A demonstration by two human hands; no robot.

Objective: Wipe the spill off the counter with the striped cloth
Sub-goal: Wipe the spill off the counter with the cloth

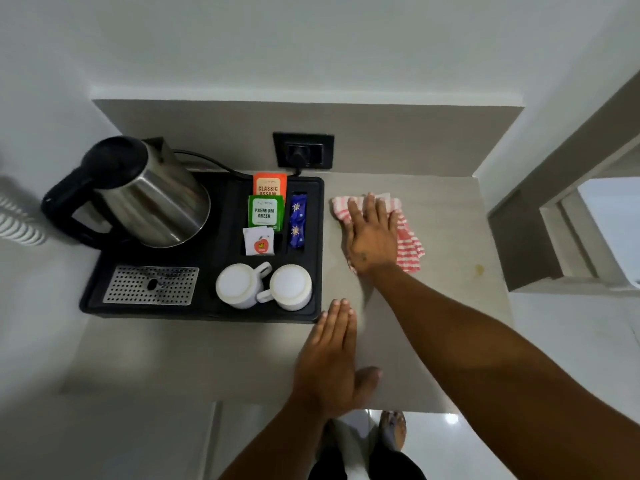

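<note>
Near the counter's [433, 341] back edge, right hand [372, 237] presses flat on the cloth [410, 244]; left hand [327, 362] rests open. Yellowish spot [479, 269] by the right edge could get missed.

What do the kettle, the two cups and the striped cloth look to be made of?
Kettle: brushed steel by its sheen, with a black, probably plastic handle. Cups: glossy white, likely ceramic. Striped cloth: soft woven fabric, rumpled under the right hand.
</note>
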